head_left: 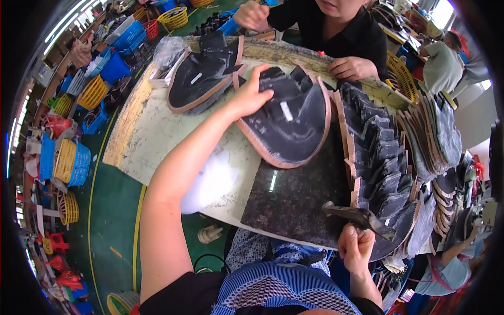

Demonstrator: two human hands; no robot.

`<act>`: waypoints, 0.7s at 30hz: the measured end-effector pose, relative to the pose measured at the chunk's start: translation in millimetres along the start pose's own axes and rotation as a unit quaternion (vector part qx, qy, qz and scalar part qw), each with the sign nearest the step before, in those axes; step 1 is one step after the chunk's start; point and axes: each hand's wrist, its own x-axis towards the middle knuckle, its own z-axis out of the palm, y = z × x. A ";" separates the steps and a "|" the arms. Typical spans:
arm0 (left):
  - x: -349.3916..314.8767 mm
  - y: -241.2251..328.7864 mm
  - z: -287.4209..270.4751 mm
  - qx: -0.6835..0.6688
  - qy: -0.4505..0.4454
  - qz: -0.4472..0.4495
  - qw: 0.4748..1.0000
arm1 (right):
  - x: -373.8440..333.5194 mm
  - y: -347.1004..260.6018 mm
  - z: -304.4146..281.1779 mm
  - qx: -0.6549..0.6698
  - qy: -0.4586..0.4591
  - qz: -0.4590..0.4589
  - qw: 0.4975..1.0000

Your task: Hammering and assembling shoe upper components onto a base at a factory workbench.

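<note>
My left hand (252, 97) reaches far over the table and grips the upper left edge of a black shoe upper (294, 126). The piece is curved, with a pinkish-tan edge and a small white label. Its rounded end hangs over a dark speckled stone slab (294, 205). Low at the right, my right hand (357, 247) is closed around the handle of a hammer (362, 216), its metal head above the slab's right corner. Another stack of black uppers (199, 79) lies at the far left of the table. A long overlapping row of black uppers (375, 152) runs along the right.
Across the table a person in black (336, 37) rests one hand on its far edge. The pale worktable (142, 131) has a worn yellowish rim. More layered pieces (433, 131) hang at the right. Baskets (73, 163) line the green floor at the left.
</note>
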 end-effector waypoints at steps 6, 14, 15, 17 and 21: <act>-20.0 8.5 -1.6 0.287 0.121 0.174 0.934 | 18.8 -0.2 22.9 -0.014 -0.048 0.030 0.998; 1.8 -43.6 -117.2 0.383 0.125 0.102 0.909 | 23.0 -1.5 30.0 -0.007 -0.032 0.031 0.999; 8.9 -55.5 -139.0 0.475 0.097 0.086 0.870 | 21.6 -1.2 30.1 -0.006 -0.037 0.032 0.999; 29.8 -67.3 -149.6 0.577 0.077 0.066 0.810 | 21.1 -2.1 30.1 -0.014 -0.026 0.035 0.999; 55.5 -71.0 -164.5 0.658 -0.040 -0.001 0.752 | 14.8 -0.4 28.7 -0.005 -0.004 0.058 0.998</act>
